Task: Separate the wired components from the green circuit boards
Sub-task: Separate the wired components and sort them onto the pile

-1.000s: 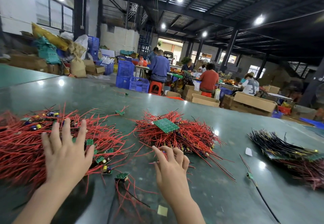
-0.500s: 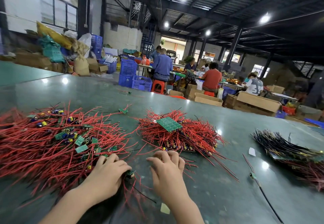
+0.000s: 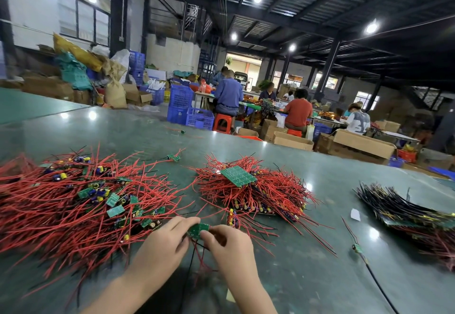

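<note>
On the left of the green table (image 3: 283, 276), one large heap of red-wired boards (image 3: 73, 205) is spread out, small green boards and blue-and-yellow capacitors mixed through it; the boards showing in it cannot be counted exactly, though about a dozen can be made out. This heap is judged to be work not yet done.

Just right of it, at the near edge, one small green circuit board (image 3: 198, 229) is held between the two hands, clear of the table, with red and black wires hanging below it. It is pinched at its left end by the curled fingers of the left hand (image 3: 160, 247) and at its right end by the thumb and fingers of the right hand (image 3: 231, 247). Its wires are not yet parted from it, so the current piece is judged barely begun.

Beyond the hands, a second, smaller red pile (image 3: 258, 195) is seen, with one larger green panel (image 3: 238, 176) lying on top.

Further right, one stray wired board (image 3: 357, 248) lies alone, and one stack of black-wired pieces (image 3: 403, 205) sits at the far right. Whether these piles are finished output cannot be told. Much is judged left.
</note>
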The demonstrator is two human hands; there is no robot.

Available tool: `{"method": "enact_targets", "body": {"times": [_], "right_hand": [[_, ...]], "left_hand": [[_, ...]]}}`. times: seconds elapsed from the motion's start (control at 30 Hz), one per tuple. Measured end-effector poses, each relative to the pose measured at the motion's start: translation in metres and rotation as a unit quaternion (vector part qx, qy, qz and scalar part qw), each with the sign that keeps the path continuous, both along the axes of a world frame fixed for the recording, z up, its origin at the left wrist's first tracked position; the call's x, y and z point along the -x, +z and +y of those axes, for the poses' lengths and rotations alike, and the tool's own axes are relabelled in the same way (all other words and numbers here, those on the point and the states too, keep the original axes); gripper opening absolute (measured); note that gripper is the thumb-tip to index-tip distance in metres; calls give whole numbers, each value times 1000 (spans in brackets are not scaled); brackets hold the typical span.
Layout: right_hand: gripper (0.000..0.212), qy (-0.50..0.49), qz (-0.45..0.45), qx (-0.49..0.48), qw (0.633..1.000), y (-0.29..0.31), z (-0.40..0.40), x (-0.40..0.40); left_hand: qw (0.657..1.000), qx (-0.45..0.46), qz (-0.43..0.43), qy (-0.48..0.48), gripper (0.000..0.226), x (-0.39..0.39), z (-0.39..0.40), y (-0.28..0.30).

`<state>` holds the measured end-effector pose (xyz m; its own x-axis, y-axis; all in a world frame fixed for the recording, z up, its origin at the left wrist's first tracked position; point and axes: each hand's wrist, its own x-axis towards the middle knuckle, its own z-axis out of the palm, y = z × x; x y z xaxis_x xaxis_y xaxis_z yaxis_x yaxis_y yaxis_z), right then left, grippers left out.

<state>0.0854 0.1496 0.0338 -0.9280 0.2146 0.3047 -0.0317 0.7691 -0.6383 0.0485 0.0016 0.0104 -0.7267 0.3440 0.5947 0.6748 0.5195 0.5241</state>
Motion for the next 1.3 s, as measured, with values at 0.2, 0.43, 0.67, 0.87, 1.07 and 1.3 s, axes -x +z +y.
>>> {"method": "enact_targets", "body": {"times": [0.2,0.43,0.67,0.87,1.07,1.3], "right_hand": [[10,16,11,202,979,3,5,2],[7,47,40,224,973,3,3,4],[21,73,108,124,984,3,3,4],[16,95,114,141,979,2,5,4],[14,88,126,140,978,-1,4,6],[8,67,137,127,980,-2,0,6]], "left_hand": [[961,-230,-134,-71,52,-4,12,1],[835,-400,-354,-132,22,0,17,2],[833,-409,-339,-155,30,-1,18,4],[835,-419,-329,-136,33,-2,16,5],[831,-435,-324,-127,30,-2,17,6],[853,-414,-296,-118,45,-5,17,5]]}}
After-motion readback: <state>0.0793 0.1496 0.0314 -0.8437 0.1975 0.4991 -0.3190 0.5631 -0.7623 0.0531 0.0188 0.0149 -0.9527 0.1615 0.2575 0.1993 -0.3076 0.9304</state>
